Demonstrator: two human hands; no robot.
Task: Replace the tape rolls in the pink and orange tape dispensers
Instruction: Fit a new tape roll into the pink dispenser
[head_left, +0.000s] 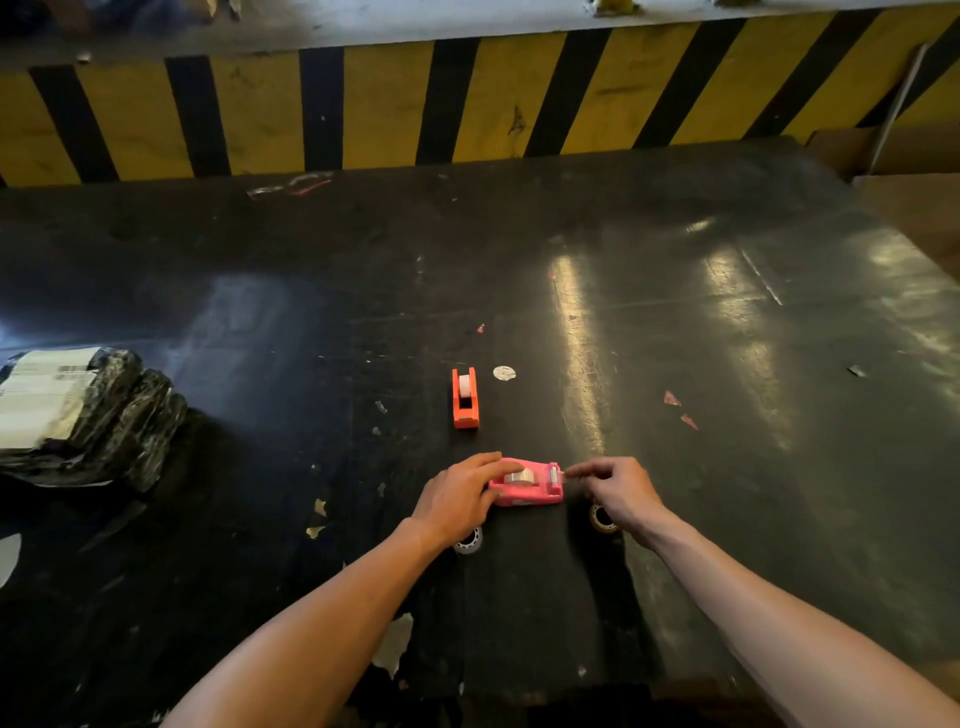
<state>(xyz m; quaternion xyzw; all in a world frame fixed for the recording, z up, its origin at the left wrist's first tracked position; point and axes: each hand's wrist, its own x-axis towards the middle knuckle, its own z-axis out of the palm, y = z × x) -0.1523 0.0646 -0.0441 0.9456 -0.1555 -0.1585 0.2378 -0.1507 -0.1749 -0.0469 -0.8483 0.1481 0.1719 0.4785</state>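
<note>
The pink tape dispenser (530, 487) lies on the black table (311, 338) with a clear tape roll (521, 475) seated in it, cutter end to the right. My left hand (457, 499) holds the dispenser's left end, fingers over the top. My right hand (618, 491) pinches at the cutter end with thumb and forefinger; whether a tape end is between them is too small to tell. The orange tape dispenser (465, 399) stands a little farther back with a white roll in it. A loose roll (469, 541) peeks out under my left wrist, another roll (602, 518) under my right hand.
A black plastic-wrapped parcel with a white label (83, 410) lies at the left edge. A small white round sticker (504, 373) lies next to the orange dispenser. A yellow-and-black striped barrier (467, 104) runs along the far side. Cardboard (909, 171) sits at the right rear.
</note>
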